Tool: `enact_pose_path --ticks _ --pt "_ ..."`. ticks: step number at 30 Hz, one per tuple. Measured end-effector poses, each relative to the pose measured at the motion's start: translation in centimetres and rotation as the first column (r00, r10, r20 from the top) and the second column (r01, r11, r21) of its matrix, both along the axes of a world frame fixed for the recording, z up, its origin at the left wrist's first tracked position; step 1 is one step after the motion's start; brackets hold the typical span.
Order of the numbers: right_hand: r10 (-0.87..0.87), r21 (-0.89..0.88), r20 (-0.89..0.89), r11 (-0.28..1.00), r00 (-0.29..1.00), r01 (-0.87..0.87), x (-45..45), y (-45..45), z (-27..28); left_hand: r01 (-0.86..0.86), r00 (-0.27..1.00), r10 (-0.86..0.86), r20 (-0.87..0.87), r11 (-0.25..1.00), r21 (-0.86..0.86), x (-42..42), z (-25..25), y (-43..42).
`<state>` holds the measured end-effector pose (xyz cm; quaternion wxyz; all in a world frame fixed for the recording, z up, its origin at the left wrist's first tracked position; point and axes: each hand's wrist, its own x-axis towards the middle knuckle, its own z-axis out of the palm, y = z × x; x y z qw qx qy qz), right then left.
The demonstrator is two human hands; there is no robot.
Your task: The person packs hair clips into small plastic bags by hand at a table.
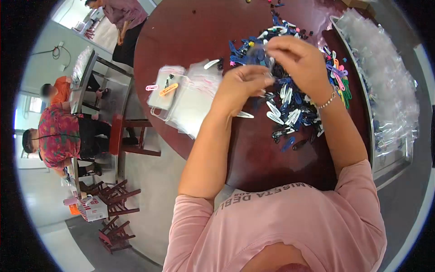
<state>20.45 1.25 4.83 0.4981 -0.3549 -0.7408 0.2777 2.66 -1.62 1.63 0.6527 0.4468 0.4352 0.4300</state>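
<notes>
Landmark for all places: the heap of hair clips [292,117], mostly dark blue, black and white, lying on the dark red table [181,38] in front of you

Hands: both of yours are raised over the upper part of the heap, close together. Your right hand [299,59] has thumb and fingers pinched on a see-through bag [258,55], which is blurred; its contents cannot be read. Your left hand [242,84] is just beside the bag, thumb and fingers drawn narrow; blur hides whether it grips the bag, so you cannot tell. A beaded bracelet [327,99] circles your right wrist

Left of the heap: a fanned pile of clear bags [192,109] lies flat, a white clip [211,64] resting at its upper edge. Further left, a small clear packet [162,100] carries an orange clip [168,89], with a pink clip [152,87] at its left edge

Right of the heap: looser coloured clips, among them a purple clip [334,70] and a green clip [346,94]. Past these, a metal tray [366,97] bears a mound of clear plastic bags [387,81]

Well left of the heap, off your table: a person in a patterned shirt [59,131], a person in orange [62,90], a standing person [124,18] and wooden stools [118,197]
</notes>
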Motion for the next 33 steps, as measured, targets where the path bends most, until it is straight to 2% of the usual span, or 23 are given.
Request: enact_pose_path --ticks 1,2,5,7,8,10,15,17,25,29,33 --pt "-0.040 0.071 -0.017 0.997 0.999 0.042 0.3 0.4 -0.1 -0.013 1.000 0.013 0.029 1.000 0.006 -0.1 0.1 0.0" --pt "-0.115 -0.043 0.005 0.992 0.993 0.115 0.7 0.3 0.4 -0.046 0.999 0.046 0.023 0.999 -0.003 -0.2 0.2 0.1" --pt "-0.110 -0.075 0.045 0.991 0.993 0.113 3.0 2.7 -1.4 -0.099 0.994 0.099 0.042 0.995 0.000 -0.9 0.3 0.6" --pt "-0.032 -0.082 0.388 0.994 0.921 0.069 4.3 3.1 -1.9 -0.202 0.977 0.201 0.071 0.979 0.011 -1.2 0.5 0.6" --pt "-0.029 -0.084 0.394 0.994 0.919 0.067 4.8 3.1 -2.1 -0.204 0.976 0.203 0.077 0.979 0.008 -1.3 0.7 0.6" --pt "0.085 -0.113 0.607 0.993 0.790 -0.020 5.2 3.1 -2.2 -0.245 0.967 0.244 0.074 0.969 0.009 -1.5 0.8 0.6" --pt "0.168 -0.103 0.556 0.986 0.814 -0.133 5.0 2.2 -1.4 -0.234 0.970 0.231 0.078 0.972 0.020 -1.6 0.5 0.8" --pt "0.138 0.012 0.665 0.981 0.734 -0.195 4.9 2.0 -2.1 -0.211 0.975 0.209 0.072 0.977 0.032 -1.6 0.3 0.8" --pt "0.054 0.028 0.701 0.994 0.711 -0.103 4.4 2.4 -2.5 -0.211 0.976 0.208 0.065 0.977 0.031 -1.7 0.3 0.9" --pt "0.081 0.054 0.665 0.986 0.743 -0.157 4.8 2.6 -3.1 -0.218 0.975 0.216 0.055 0.975 0.033 -1.7 0.1 1.0" --pt "0.051 0.061 0.715 0.989 0.697 -0.135 5.2 2.2 -2.3 -0.218 0.975 0.216 0.047 0.975 0.037 -1.8 0.3 0.9"
